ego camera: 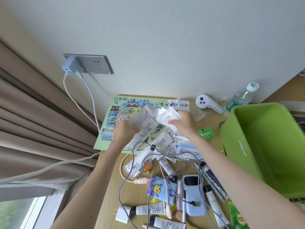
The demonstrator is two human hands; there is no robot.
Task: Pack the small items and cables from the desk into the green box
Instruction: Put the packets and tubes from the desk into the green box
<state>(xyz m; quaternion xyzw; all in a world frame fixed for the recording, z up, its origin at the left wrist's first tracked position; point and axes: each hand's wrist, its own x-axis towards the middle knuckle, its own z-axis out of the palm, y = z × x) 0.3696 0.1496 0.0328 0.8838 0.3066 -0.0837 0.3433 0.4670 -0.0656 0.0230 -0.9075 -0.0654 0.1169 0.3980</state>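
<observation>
Box [257, 146] bright green; worktop [112, 179] tan wood; power bank [194, 195] pale blue – curtain [33, 129] beige; map [115, 116] green, scribbled black.

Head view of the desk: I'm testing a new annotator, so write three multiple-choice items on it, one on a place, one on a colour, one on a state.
1. Where is the green box?
A. On the right side of the desk
B. Under the desk
C. On the windowsill

2. What colour is the power bank?
A. Red
B. Black
C. Light blue

3. What is the right hand doing?
A. Lying flat on the desk
B. Holding a white sachet
C. Reaching into the box

Answers: 1 A, it stands on the desktop at the right; 2 C, its casing is pale blue; 3 B, its fingers curl round the sachet above the clutter.
</observation>
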